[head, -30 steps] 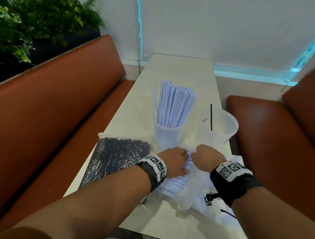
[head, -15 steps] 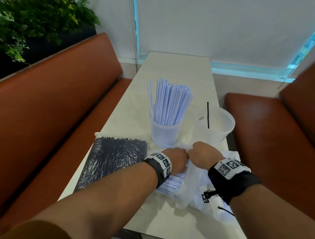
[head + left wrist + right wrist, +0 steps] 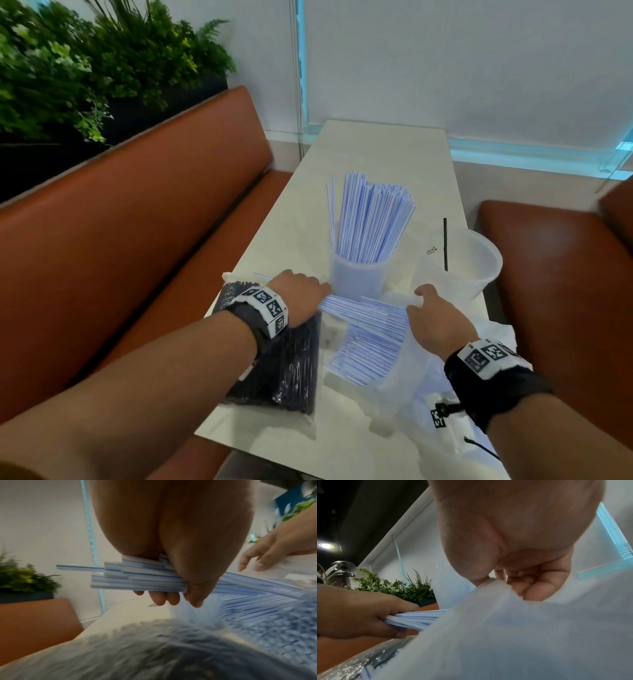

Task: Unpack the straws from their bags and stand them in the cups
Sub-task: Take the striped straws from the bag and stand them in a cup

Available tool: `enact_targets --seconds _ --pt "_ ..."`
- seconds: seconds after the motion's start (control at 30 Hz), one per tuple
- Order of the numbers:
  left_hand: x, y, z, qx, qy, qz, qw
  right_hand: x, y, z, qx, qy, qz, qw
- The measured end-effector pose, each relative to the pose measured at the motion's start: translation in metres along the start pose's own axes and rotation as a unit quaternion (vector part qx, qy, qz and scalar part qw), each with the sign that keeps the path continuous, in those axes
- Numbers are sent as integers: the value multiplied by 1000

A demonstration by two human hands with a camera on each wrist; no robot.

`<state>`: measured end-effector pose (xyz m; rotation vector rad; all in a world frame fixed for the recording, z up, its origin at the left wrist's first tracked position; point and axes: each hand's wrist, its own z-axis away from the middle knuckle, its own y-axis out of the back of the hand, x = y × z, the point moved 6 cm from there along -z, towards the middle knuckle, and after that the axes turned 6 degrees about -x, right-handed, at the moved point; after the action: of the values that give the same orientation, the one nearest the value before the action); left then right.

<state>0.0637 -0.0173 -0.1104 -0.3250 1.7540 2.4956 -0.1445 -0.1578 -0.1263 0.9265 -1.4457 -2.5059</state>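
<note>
left hand (image 3: 301, 294) grips a bunch of striped straws (image 3: 363, 308) half out of the clear bag (image 3: 394, 377), whose mouth the right hand (image 3: 435, 322) pinches. one cup (image 3: 356, 281) is full; the black straws' bag (image 3: 284, 370) lies unopened on the desk (image 3: 376, 154).

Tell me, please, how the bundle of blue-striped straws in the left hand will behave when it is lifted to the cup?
The straw bundle looks light and stiff, but its ends already lie uneven, so single straws may slide out of the left hand. The clear bag that the right hand pinches is floppy and may drag.
</note>
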Motion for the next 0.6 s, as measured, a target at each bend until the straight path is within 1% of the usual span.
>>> enact_targets --seconds 0.2,0.27,0.3,0.33,0.37,0.4,0.43,0.5,0.53,0.57,0.6 --pt "-53 -19 16 20 64 49 997 3 -3 0 17 -8 -1 1000" --pt "-65 -23 20 33 75 69 994 -3 2 3 41 18 29 999" --pt "-68 -24 22 43 78 77 993 -7 7 4 79 47 38 995" --pt "-70 -25 23 56 79 84 992 -10 13 7 119 72 -19 990" --pt "-68 -24 23 70 76 92 990 -13 19 12 150 94 -115 977" --pt "-64 -21 22 82 68 104 989 -15 22 15 172 108 -213 956" --pt "-57 -17 19 94 55 120 987 -19 23 16 177 122 -285 934" --pt "-40 -7 13 110 27 150 982 -28 17 18 137 130 -395 899" --pt "-31 -3 10 114 15 155 981 -31 16 18 113 123 -435 885" --pt "-25 0 7 117 7 153 981 -31 17 17 106 120 -456 876" --pt "-20 2 6 118 5 147 982 -31 20 16 113 127 -459 872"
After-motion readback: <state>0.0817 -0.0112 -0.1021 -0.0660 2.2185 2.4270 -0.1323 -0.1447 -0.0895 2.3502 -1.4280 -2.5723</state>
